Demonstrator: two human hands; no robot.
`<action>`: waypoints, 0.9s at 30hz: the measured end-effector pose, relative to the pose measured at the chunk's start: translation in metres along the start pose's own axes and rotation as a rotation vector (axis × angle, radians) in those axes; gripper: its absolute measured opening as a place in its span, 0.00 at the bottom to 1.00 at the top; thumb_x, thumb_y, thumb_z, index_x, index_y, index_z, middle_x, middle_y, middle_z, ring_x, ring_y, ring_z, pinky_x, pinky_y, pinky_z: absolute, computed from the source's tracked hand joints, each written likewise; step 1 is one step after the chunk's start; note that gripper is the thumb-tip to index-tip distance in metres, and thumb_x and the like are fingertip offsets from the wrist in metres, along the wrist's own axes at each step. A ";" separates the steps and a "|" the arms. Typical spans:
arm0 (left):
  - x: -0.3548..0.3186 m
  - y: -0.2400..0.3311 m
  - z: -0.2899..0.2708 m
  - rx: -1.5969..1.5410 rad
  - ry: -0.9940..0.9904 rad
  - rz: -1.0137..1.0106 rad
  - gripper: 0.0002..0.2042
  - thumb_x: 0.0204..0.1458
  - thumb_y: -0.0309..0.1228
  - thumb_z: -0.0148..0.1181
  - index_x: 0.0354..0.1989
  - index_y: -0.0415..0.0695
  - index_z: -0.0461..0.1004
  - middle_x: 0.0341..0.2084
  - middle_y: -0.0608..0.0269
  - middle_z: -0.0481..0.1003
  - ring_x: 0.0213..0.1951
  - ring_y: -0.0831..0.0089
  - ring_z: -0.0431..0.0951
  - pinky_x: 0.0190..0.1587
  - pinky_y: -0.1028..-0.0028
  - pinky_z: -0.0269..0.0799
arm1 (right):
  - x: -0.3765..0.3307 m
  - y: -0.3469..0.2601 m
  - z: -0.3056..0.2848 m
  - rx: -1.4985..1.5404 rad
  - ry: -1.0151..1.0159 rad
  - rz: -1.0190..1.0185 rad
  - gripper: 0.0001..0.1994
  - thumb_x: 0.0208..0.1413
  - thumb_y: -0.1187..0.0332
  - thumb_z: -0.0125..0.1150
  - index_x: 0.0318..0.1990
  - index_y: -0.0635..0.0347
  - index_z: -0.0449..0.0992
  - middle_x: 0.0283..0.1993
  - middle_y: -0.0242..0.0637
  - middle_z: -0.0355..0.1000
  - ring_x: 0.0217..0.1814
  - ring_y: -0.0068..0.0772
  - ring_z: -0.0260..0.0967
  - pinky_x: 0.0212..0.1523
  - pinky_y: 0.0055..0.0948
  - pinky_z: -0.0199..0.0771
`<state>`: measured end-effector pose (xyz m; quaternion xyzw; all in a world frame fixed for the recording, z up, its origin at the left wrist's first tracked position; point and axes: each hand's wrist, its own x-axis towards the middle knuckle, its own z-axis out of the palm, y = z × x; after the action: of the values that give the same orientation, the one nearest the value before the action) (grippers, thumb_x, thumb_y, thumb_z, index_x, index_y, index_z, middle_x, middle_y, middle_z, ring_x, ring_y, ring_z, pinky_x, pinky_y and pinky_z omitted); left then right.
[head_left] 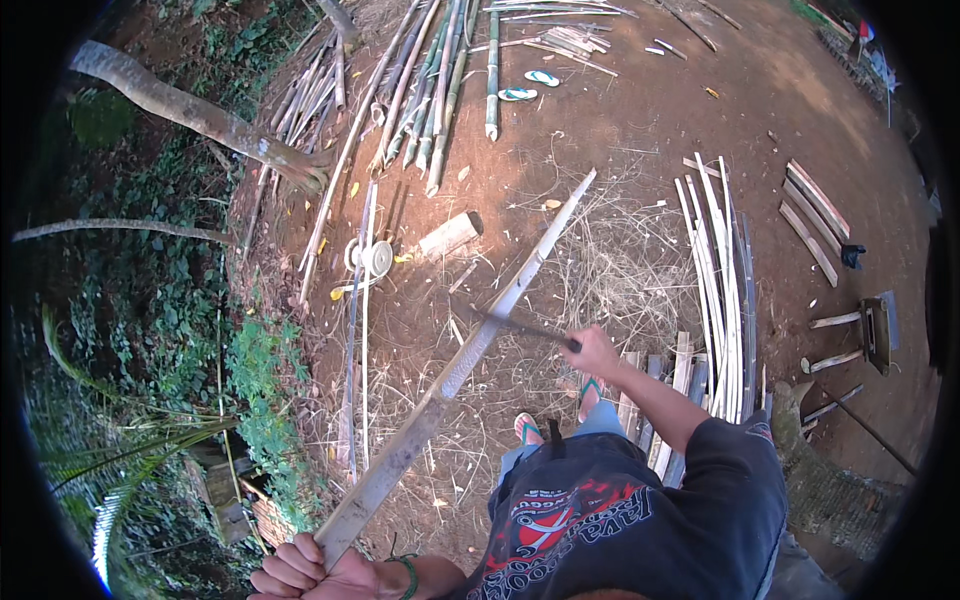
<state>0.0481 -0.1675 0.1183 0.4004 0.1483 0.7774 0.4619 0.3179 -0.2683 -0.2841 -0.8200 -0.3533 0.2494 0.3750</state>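
Observation:
My left hand (315, 572), a green cord around its wrist, is closed around the near end of a long split bamboo slat (440, 390). The slat slants up and away to the right, its far tip pale and narrow. In my right hand (597, 353) is the dark handle of a machete (530, 331). Its dark blade lies across the slat around mid-length and looks to touch it. The slat's pale inner side seems to face up. Below, my feet stand in flip-flops (528, 429) among bamboo shavings (625, 265).
Bamboo poles (445, 90) lie stacked at the far left, near loose flip-flops (517, 95). A short wood block (450, 235) and a pale spool (372, 259) sit ahead. Long pale strips (715, 290) lie to my right, near a small bench (875, 335). Plants (265, 370) border the left.

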 end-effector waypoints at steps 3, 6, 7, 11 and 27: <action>0.001 -0.001 0.000 -0.019 -0.352 -0.050 0.24 0.71 0.43 0.38 0.19 0.53 0.47 0.15 0.75 0.43 0.20 0.80 0.42 0.25 0.77 0.44 | 0.058 0.120 0.016 -0.136 0.160 0.400 0.16 0.47 0.60 0.64 0.26 0.68 0.78 0.25 0.57 0.75 0.29 0.57 0.76 0.34 0.47 0.75; 0.006 0.005 -0.012 -0.133 -0.397 -0.101 0.22 0.68 0.44 0.44 0.21 0.52 0.49 0.18 0.73 0.48 0.23 0.78 0.47 0.29 0.74 0.46 | 0.059 0.108 -0.011 0.049 0.145 0.593 0.19 0.47 0.57 0.64 0.30 0.71 0.80 0.29 0.62 0.76 0.35 0.56 0.77 0.40 0.48 0.76; 0.004 0.004 -0.008 -0.181 -0.393 -0.114 0.22 0.67 0.45 0.46 0.22 0.52 0.50 0.19 0.72 0.49 0.23 0.77 0.48 0.30 0.72 0.46 | 0.053 0.103 -0.018 0.079 0.155 0.535 0.18 0.47 0.58 0.63 0.29 0.70 0.79 0.28 0.60 0.76 0.33 0.56 0.77 0.39 0.47 0.76; -0.006 -0.020 -0.002 -0.171 -0.183 0.194 0.20 0.56 0.50 0.58 0.33 0.46 0.60 0.29 0.65 0.55 0.35 0.68 0.61 0.54 0.59 0.63 | -0.006 0.070 -0.029 0.195 0.202 0.414 0.16 0.46 0.60 0.63 0.26 0.69 0.78 0.22 0.53 0.74 0.25 0.52 0.74 0.32 0.45 0.72; 0.014 -0.042 -0.031 -0.334 -0.628 -0.089 0.39 0.44 0.80 0.42 0.22 0.49 0.58 0.10 0.70 0.64 0.11 0.82 0.64 0.18 0.84 0.59 | -0.111 -0.158 -0.028 0.208 -0.146 -0.161 0.13 0.48 0.64 0.61 0.27 0.68 0.76 0.21 0.55 0.72 0.24 0.58 0.73 0.31 0.47 0.73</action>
<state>0.0458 -0.1292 0.0804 0.5318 -0.1127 0.6092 0.5774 0.2052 -0.2914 -0.1263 -0.7254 -0.4164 0.3126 0.4502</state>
